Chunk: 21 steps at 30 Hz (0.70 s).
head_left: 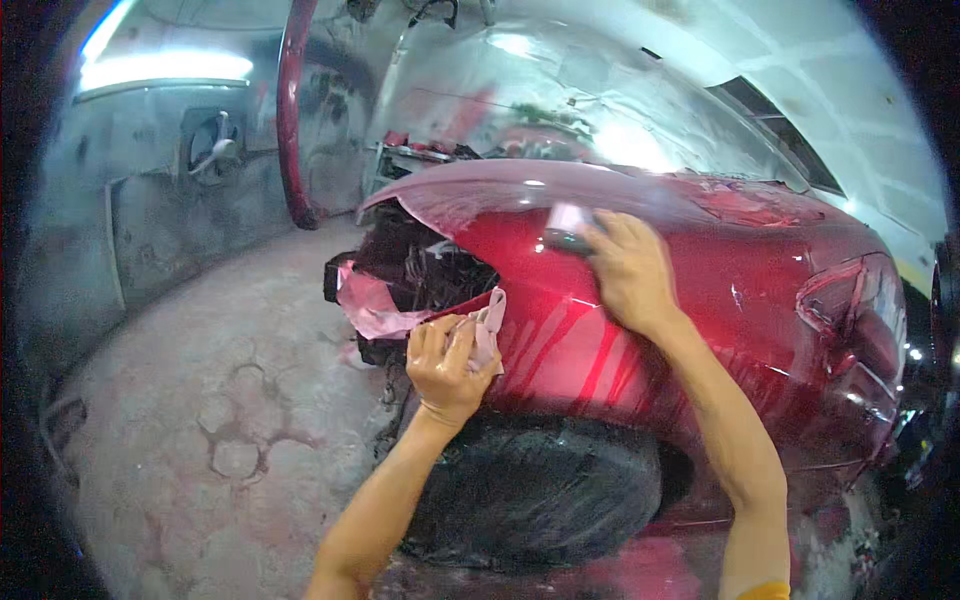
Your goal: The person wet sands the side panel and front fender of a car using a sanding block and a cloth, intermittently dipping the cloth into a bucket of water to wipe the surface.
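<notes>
My right hand point(635, 272) is closed on a small block point(566, 222), light on top and dark below, blurred by motion, so I cannot tell its exact kind. It lies against the upper part of a red car fender point(570, 340), just below the hood point(540, 178). Pale milky streaks run down the wet fender toward the wheel arch. A folded pinkish cloth point(486, 335) is gripped in my left hand point(446, 372) at the fender's front edge, beside the open headlight area point(425, 262).
Pink masking material point(368, 302) hangs from the car's front. Below the fender is a dark covered wheel point(540, 490). A long red car part point(292, 120) stands upright by the left wall, and a shelf rack point(400, 158) is behind the car. The concrete floor point(200, 370) is stained.
</notes>
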Motion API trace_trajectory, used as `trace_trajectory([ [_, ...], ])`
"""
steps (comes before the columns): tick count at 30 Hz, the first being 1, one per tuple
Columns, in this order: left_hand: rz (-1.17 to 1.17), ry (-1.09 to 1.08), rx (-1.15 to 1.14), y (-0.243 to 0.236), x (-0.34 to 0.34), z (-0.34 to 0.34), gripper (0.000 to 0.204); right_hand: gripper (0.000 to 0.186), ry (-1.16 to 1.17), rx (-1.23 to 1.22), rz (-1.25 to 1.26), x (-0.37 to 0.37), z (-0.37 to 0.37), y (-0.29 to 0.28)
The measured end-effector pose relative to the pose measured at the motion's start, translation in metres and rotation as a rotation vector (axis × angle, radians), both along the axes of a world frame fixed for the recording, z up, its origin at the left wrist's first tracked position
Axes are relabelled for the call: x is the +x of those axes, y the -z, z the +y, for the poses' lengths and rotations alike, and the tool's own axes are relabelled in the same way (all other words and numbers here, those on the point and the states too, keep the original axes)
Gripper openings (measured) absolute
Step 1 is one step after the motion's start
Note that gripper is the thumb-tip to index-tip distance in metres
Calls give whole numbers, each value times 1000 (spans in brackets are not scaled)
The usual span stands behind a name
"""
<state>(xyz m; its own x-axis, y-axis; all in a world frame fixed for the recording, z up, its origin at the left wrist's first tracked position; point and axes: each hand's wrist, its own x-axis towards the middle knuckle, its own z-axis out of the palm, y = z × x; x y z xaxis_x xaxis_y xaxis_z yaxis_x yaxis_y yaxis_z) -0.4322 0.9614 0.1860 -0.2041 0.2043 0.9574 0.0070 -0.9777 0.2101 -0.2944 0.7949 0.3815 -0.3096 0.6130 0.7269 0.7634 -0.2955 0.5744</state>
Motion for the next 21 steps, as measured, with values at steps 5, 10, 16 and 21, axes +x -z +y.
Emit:
trace_trajectory([
  [5,-14,61,-27,-25,-2,-12,23,44,330,426,109,64,-145,32],
  [10,48,133,160,-98,51,-65,37,44,408,598,77,88,-158,65],
  [16,198,114,244,-203,148,-173,26,43,333,692,150,75,-147,66],
  [21,281,175,246,-214,167,-176,24,45,390,747,129,70,-147,64],
])
